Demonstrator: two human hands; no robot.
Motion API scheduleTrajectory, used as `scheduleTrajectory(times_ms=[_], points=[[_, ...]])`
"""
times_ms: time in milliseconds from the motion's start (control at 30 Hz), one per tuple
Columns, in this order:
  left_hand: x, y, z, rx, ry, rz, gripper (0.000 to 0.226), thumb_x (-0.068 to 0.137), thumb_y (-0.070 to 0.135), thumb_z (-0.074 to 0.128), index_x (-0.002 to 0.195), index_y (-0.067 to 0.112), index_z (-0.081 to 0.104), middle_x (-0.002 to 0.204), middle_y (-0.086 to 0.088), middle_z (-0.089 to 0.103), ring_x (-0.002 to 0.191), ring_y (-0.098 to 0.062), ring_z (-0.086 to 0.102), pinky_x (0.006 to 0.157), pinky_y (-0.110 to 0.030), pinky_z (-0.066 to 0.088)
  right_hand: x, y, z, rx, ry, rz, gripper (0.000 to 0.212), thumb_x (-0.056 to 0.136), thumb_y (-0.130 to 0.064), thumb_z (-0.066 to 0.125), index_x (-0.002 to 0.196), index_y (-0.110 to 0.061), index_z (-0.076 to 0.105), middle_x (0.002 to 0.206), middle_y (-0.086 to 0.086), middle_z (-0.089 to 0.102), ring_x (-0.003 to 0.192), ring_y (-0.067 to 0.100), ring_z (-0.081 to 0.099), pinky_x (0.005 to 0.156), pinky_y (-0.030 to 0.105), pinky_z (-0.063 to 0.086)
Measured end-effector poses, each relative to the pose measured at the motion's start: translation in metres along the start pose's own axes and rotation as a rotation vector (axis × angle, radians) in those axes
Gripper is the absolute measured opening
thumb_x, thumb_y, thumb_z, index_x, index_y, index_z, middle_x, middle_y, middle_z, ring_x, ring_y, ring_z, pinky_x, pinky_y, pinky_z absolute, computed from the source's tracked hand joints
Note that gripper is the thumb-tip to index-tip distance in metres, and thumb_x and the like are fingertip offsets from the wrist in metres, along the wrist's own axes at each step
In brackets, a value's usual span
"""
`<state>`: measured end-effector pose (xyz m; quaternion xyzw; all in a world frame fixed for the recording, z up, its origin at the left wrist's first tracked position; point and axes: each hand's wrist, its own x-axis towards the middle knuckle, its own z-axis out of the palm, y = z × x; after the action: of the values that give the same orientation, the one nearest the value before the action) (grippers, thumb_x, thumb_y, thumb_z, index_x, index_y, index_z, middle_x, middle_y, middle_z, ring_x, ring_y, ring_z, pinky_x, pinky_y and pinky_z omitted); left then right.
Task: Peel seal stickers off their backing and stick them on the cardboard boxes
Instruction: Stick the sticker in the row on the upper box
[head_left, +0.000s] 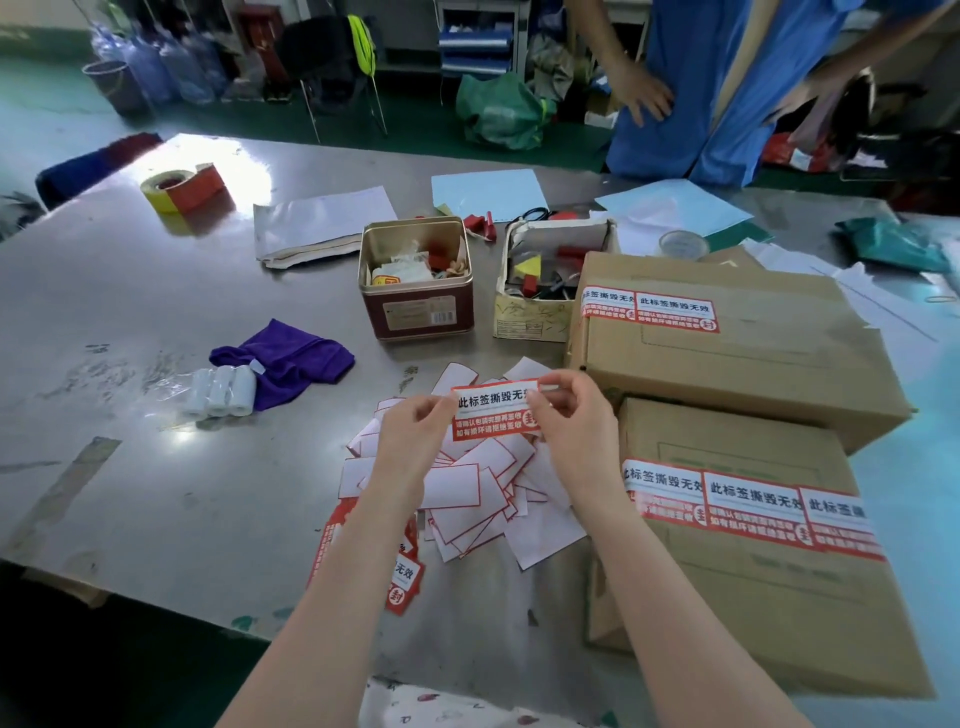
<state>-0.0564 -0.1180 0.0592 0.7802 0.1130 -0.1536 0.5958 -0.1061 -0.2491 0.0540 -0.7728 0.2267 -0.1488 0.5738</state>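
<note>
Hands pinch one seal sticker (496, 413) above the surface: left hand (415, 428) steadying its left edge, right hand (569, 410) gripping the right corner, likely starting the peel, spent backings (467, 493) below, cardboard boxes (737, 519) alongside.

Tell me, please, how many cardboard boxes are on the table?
2. The far cardboard box lies right of the small containers; the near cardboard box lies in front of it, beside the right hand. I see none hidden.
</note>
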Motion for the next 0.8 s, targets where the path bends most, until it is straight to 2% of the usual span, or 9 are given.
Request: scheduleTrajectory(times_ms=[67, 167, 300, 367, 467, 567, 633, 700, 800], points=[[-0.006, 0.005, 0.014, 0.031, 0.024, 0.054, 0.013, 0.094, 0.027, 0.05, 0.089, 0.018, 0.058, 0.077, 0.009, 0.058, 0.07, -0.005, 0.053, 0.057, -0.013, 0.035, 0.003, -0.003, -0.015, -0.027, 0.023, -0.059, 0.022, 0.09, -0.017, 0.059, 0.11, -0.02, 0.052, 0.091, -0.005, 0.062, 0.078, 0.003, 0.063, 0.057, 0.011, 0.052], [-0.014, 0.017, 0.038, 0.099, 0.057, 0.15, 0.02, 0.094, 0.028, 0.051, 0.087, 0.014, 0.063, 0.079, 0.005, 0.061, 0.068, -0.006, 0.055, 0.055, -0.01, 0.036, 0.012, -0.003, -0.044, -0.06, 0.071, -0.092, 0.027, 0.089, -0.019, 0.06, 0.115, -0.016, 0.054, 0.087, -0.007, 0.062, 0.073, 0.001, 0.061, 0.054, 0.006, 0.048], [-0.013, 0.029, 0.073, 0.214, 0.1, 0.33, 0.025, 0.092, 0.033, 0.052, 0.09, 0.015, 0.069, 0.087, -0.001, 0.067, 0.076, -0.008, 0.059, 0.063, -0.016, 0.044, 0.029, 0.002, -0.084, -0.106, 0.103, -0.094, 0.008, 0.089, -0.022, 0.06, 0.095, -0.016, 0.059, 0.086, -0.002, 0.065, 0.07, 0.006, 0.06, 0.055, 0.012, 0.048], [-0.009, 0.034, 0.092, 0.292, 0.128, 0.412, 0.03, 0.092, 0.037, 0.05, 0.091, 0.014, 0.07, 0.088, 0.0, 0.066, 0.082, -0.01, 0.058, 0.064, -0.017, 0.04, 0.039, 0.004, -0.103, -0.131, 0.127, -0.107, 0.004, 0.089, -0.022, 0.06, 0.089, -0.018, 0.058, 0.082, -0.002, 0.064, 0.069, 0.007, 0.06, 0.057, 0.013, 0.049], [-0.006, 0.047, 0.123, 0.389, 0.133, 0.509, 0.036, 0.092, 0.039, 0.048, 0.084, 0.012, 0.07, 0.084, 0.001, 0.063, 0.084, -0.012, 0.056, 0.063, -0.018, 0.037, 0.055, 0.009, -0.131, -0.176, 0.17, -0.14, 0.005, 0.09, -0.024, 0.059, 0.088, -0.019, 0.058, 0.081, -0.002, 0.065, 0.071, 0.011, 0.062, 0.063, 0.023, 0.052], [-0.003, 0.06, 0.153, 0.453, 0.156, 0.604, 0.032, 0.093, 0.037, 0.05, 0.095, 0.013, 0.071, 0.095, -0.001, 0.066, 0.092, -0.017, 0.057, 0.081, -0.034, 0.046, 0.072, 0.013, -0.155, -0.224, 0.218, -0.184, 0.007, 0.09, -0.023, 0.058, 0.087, -0.016, 0.058, 0.08, -0.003, 0.064, 0.069, 0.009, 0.057, 0.06, 0.018, 0.042], [0.003, 0.067, 0.17, 0.491, 0.184, 0.623, 0.03, 0.093, 0.034, 0.051, 0.099, 0.012, 0.07, 0.1, -0.003, 0.066, 0.095, -0.02, 0.056, 0.086, -0.039, 0.045, 0.084, 0.017, -0.172, -0.231, 0.273, -0.181, 0.009, 0.09, -0.023, 0.058, 0.088, -0.014, 0.06, 0.079, -0.003, 0.063, 0.072, 0.011, 0.056, 0.064, 0.019, 0.036], [0.01, 0.075, 0.183, 0.491, 0.204, 0.603, 0.027, 0.092, 0.03, 0.051, 0.093, 0.009, 0.068, 0.097, -0.007, 0.065, 0.093, -0.023, 0.056, 0.085, -0.038, 0.044, 0.098, 0.021, -0.189, -0.225, 0.31, -0.139, 0.009, 0.09, -0.024, 0.057, 0.087, -0.016, 0.058, 0.08, -0.003, 0.062, 0.075, 0.012, 0.056, 0.063, 0.016, 0.034], [0.016, 0.086, 0.202, 0.501, 0.171, 0.6, 0.024, 0.093, 0.027, 0.05, 0.092, 0.007, 0.065, 0.096, -0.008, 0.062, 0.093, -0.024, 0.055, 0.082, -0.037, 0.043, 0.119, 0.027, -0.211, -0.2, 0.34, -0.082, 0.009, 0.09, -0.023, 0.057, 0.089, -0.015, 0.059, 0.082, -0.002, 0.061, 0.076, 0.012, 0.055, 0.058, 0.005, 0.036]])
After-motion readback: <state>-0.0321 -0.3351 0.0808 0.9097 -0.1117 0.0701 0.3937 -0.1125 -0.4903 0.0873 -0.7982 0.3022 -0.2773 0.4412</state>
